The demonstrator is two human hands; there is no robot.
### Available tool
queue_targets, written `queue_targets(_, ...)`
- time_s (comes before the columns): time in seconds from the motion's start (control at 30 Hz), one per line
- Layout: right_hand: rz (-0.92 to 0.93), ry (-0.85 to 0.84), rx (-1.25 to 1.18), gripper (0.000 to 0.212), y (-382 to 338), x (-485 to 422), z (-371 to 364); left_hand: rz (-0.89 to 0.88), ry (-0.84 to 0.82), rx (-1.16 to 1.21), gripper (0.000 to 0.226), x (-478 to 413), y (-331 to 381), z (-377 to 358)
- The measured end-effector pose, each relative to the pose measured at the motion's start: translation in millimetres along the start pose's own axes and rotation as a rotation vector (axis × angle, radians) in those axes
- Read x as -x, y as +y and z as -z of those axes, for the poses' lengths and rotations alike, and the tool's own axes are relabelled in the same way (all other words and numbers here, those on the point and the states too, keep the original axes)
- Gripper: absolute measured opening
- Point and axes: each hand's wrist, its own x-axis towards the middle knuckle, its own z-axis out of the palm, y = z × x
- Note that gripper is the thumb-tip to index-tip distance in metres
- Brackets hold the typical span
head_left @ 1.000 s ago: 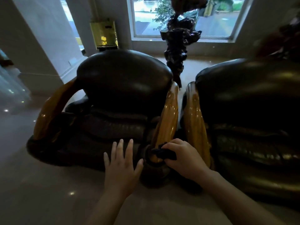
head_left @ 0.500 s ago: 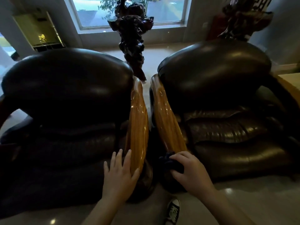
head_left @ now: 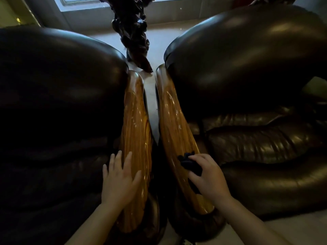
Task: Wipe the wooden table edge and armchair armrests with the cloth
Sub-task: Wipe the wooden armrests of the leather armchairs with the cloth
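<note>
right hand point(head_left: 210, 179) pressing cloth point(head_left: 190, 164), armrest point(head_left: 175, 131) running away

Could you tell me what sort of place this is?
Probably a lounge or lobby: two dark leather armchairs with polished wooden armrests stand side by side on a pale glossy floor, with a carved dark sculpture before a window.

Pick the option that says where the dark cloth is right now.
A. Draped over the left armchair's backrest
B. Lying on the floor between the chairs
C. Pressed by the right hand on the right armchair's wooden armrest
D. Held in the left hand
C: the right hand presses the dark cloth onto the right armchair's wooden armrest, while the left hand rests bare and flat on the other armrest.
</note>
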Motion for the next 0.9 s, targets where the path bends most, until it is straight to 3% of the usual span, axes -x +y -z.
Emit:
queue_targets(0.23, -0.008, 0.177, 0.066, 0.051, 32.6, -81.9, -48.8, -0.108, 0.114, -0.014, 0.071, -97.4, -7.5, -65.5)
queue_targets(0.43, 0.210, 0.314, 0.126, 0.053, 68.3, -105.5, -82.0, -0.127, 0.212, 0.011, 0.071, -122.3, -17.8, -109.6)
queue_targets(0.53, 0.234, 0.375, 0.088, 0.049, 72.1, -118.3, -83.4, -0.132, 0.263, 0.027, 0.067, -123.4, -23.1, -116.3)
queue_targets(0.6, 0.228, 0.363, 0.118, 0.051, 64.5, -132.0, -84.0, -0.134, 0.273, 0.031, 0.066, -122.9, -24.5, -116.4)
queue_targets(0.73, 0.158, 0.178, 0.362, 0.071, 51.6, -154.2, -93.9, -0.132, 0.266, 0.042, 0.065, -122.8, -20.8, -113.9)
queue_targets(0.9, 0.254, 0.113, 0.485, 0.066, 77.6, -125.2, -100.3, -0.127, 0.258, 0.039, 0.066, -123.5, -19.6, -111.0)
